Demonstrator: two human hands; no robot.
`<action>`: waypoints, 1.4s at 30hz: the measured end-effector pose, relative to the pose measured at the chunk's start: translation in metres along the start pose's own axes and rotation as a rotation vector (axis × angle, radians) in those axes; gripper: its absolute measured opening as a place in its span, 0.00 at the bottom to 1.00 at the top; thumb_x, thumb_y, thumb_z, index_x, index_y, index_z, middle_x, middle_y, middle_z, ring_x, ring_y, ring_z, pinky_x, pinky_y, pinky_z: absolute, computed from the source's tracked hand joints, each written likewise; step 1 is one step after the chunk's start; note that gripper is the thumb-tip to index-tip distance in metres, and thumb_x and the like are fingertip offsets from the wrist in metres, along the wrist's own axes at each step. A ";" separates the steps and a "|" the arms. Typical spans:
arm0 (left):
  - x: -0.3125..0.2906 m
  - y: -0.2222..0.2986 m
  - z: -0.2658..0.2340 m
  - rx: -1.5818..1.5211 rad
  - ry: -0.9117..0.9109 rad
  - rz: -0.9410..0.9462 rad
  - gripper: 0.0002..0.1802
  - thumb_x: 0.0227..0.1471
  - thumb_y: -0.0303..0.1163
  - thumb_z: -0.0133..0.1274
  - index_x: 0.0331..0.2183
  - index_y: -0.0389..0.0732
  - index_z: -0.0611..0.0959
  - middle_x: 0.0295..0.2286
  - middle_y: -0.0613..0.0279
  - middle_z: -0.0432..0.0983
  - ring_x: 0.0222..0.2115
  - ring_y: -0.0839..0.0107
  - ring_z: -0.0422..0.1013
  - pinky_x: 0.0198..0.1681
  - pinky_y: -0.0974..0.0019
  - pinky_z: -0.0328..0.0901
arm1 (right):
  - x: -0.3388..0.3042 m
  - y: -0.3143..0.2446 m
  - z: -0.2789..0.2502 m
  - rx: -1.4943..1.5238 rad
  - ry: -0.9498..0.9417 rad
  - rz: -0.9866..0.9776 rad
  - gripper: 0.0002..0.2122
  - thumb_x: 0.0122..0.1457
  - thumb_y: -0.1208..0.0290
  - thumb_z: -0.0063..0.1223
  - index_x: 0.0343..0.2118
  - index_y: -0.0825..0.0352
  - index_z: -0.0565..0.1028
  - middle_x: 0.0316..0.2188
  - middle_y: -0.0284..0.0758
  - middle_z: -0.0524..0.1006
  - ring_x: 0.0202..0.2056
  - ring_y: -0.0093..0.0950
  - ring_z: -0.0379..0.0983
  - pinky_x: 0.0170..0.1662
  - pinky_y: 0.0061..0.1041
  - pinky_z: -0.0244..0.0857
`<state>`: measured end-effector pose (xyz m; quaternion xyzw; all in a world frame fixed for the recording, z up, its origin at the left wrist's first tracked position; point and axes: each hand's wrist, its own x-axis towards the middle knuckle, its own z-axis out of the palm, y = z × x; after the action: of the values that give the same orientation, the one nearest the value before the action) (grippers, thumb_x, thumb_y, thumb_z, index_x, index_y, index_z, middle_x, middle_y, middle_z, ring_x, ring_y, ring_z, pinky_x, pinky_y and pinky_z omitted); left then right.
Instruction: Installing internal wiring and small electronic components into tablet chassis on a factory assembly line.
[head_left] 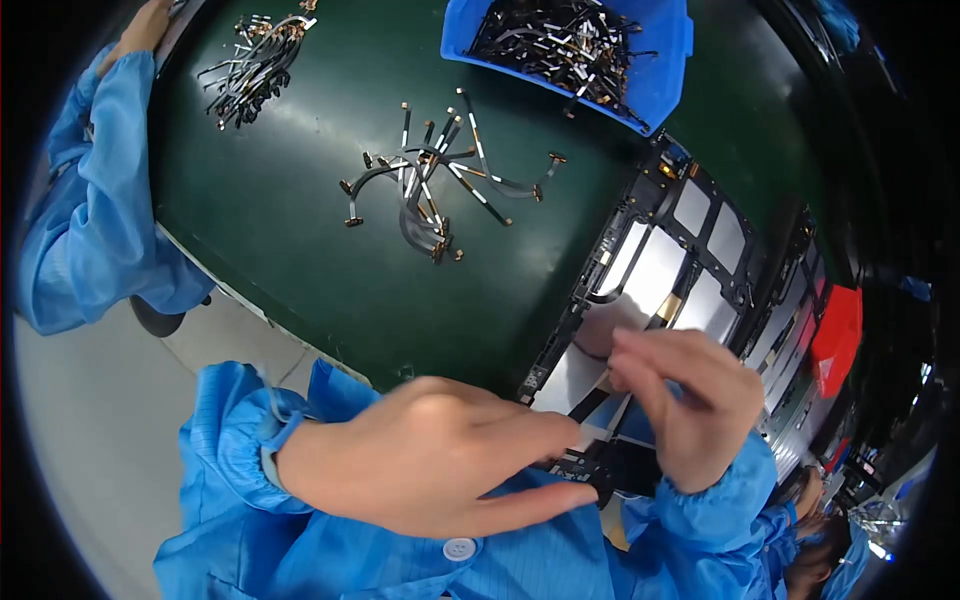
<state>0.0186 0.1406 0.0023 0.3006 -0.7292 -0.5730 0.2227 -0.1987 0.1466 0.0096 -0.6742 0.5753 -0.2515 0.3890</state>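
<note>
A dip of the right hand [690,395] could be scuffing the silver-panelled chassis [650,260] or snagging its gold-marked strip [668,308], its fingers hovering so close; the fingertips are sitting together, though blur is hiding whether they are pinching anything. The left hand [430,455] is holding 2 digits, thumb and index finger, apart; the chassis is lying beneath the right fingertips, its near corner by the left.

Looked smooth and glossy on the green tabletop [290,240]; gleamed like polished metal across the silver panels [648,262], but looked matt on the black frame [660,205]. Resembled plastic at the blue bin [670,70], thin creased cloth along the blue sleeve [225,440].
</note>
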 end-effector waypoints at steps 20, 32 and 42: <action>0.031 -0.056 -0.008 0.935 0.303 0.556 0.11 0.40 0.24 0.54 0.29 0.29 0.81 0.28 0.48 0.77 0.29 0.60 0.77 0.31 0.68 0.75 | 0.031 0.001 0.007 0.247 0.064 0.403 0.18 0.48 0.86 0.59 0.44 0.71 0.72 0.23 0.32 0.76 0.25 0.19 0.76 0.31 0.13 0.70; 0.038 -0.058 -0.001 1.024 0.325 0.650 0.08 0.37 0.24 0.52 0.26 0.33 0.81 0.25 0.52 0.76 0.25 0.66 0.76 0.30 0.71 0.74 | 0.033 0.009 0.000 0.193 0.003 0.302 0.14 0.49 0.86 0.58 0.40 0.73 0.72 0.27 0.34 0.74 0.25 0.18 0.74 0.24 0.12 0.68; 0.038 -0.042 0.016 1.000 0.345 0.626 0.07 0.40 0.25 0.53 0.23 0.31 0.81 0.27 0.53 0.76 0.27 0.65 0.75 0.28 0.72 0.72 | 0.040 0.024 -0.003 0.246 0.106 0.206 0.05 0.52 0.85 0.56 0.33 0.74 0.77 0.27 0.33 0.72 0.17 0.12 0.65 0.15 0.09 0.55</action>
<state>-0.0118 0.1183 -0.0427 0.2288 -0.9169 -0.0121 0.3269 -0.2068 0.1066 -0.0121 -0.5448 0.6257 -0.3141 0.4615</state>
